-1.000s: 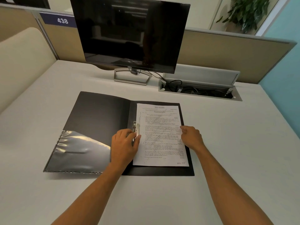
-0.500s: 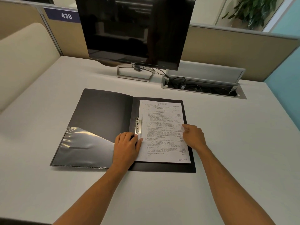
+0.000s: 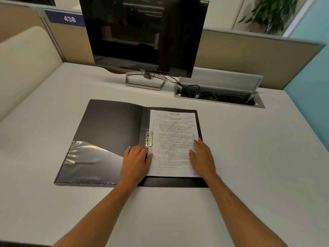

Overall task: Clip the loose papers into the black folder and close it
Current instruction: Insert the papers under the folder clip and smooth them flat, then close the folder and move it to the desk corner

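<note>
The black folder point(image 3: 110, 125) lies open on the desk, its left flap with a shiny clear pocket point(image 3: 89, 161). On the right half rests a printed stack of papers point(image 3: 173, 132), its left edge by the metal clip point(image 3: 148, 138) at the spine. My left hand point(image 3: 136, 161) lies flat across the spine just below the clip, thumb on the papers' left edge. My right hand point(image 3: 202, 157) rests flat, fingers together, on the papers' lower right part. Neither hand grips anything.
A dark monitor point(image 3: 144, 32) on a metal stand point(image 3: 145, 81) is behind the folder. To its right is an open cable tray point(image 3: 219, 97) set into the white desk point(image 3: 267, 157). Beige partitions point(image 3: 249, 57) close off the back and left.
My left hand slid down from the clip, which now shows uncovered. My right hand moved from the papers' right edge inward and flattened onto the page.
</note>
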Demonstrator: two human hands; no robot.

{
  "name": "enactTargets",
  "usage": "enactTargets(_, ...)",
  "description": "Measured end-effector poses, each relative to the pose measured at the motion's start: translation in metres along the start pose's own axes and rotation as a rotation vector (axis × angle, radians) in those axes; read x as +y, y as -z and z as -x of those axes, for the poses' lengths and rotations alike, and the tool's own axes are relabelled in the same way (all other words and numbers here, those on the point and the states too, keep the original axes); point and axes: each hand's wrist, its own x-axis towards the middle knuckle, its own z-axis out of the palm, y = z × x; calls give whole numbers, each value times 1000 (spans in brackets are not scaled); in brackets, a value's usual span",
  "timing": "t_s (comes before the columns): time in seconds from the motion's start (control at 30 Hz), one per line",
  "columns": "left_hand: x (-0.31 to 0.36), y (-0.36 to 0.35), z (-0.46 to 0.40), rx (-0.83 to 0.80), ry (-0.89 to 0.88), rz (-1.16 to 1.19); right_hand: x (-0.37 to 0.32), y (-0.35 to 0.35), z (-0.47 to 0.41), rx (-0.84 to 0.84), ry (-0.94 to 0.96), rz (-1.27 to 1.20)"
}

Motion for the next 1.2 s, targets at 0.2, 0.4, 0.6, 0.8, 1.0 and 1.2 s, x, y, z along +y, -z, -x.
enactTargets(0.2,0,5,-5,-91,-11,90,16,-19,8,-23,55,193)
enactTargets(0.4,-5,18,-18,-3,-29,85,41,-5,-1,1,62,286)
enactTargets(0.6,-30,44,-43,153,41,12,65,13,-5,1,50,322)
enactTargets(0.8,-52,63,-60,105,200,-88,86,28,-7,-2,32,341)
enactTargets(1.0,-51,76,-69,-21,447,108,96,33,-9,10,16,340)
enactTargets(1.2,-33,92,-83,-11,402,62,99,30,-9,31,18,339)
